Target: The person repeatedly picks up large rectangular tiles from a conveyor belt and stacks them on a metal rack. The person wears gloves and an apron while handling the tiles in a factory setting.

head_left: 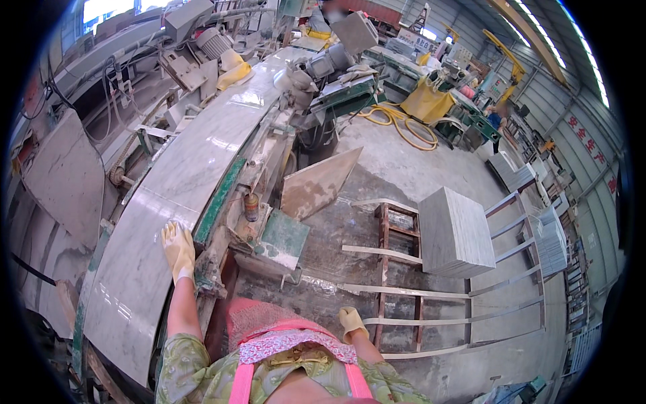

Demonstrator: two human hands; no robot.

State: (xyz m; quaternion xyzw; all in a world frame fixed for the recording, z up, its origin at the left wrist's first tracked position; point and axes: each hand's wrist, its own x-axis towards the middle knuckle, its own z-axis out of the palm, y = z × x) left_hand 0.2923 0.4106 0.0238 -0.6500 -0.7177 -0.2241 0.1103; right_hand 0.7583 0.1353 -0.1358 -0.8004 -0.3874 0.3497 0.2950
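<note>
My left hand (177, 248), in a cream glove, lies with its fingers stretched out on a polished white-grey marble slab (131, 286). It rests near the slab's right edge, just short of a seam. Beyond that seam, another marble slab (195, 151) lies in line on the same long machine bed. My right hand (351, 322), gloved alike, hangs low at my right side, apart from the slabs. I see nothing in it, but its fingers are too small and folded from view to make out.
A green machine rail (222, 198) runs along the bed, with a can (251, 207) beside it. A stone piece (319, 183) leans there. On the right, a stack of stone tiles (457, 232) stands on a metal rack (418, 323). A yellow hose (397, 121) lies coiled farther off.
</note>
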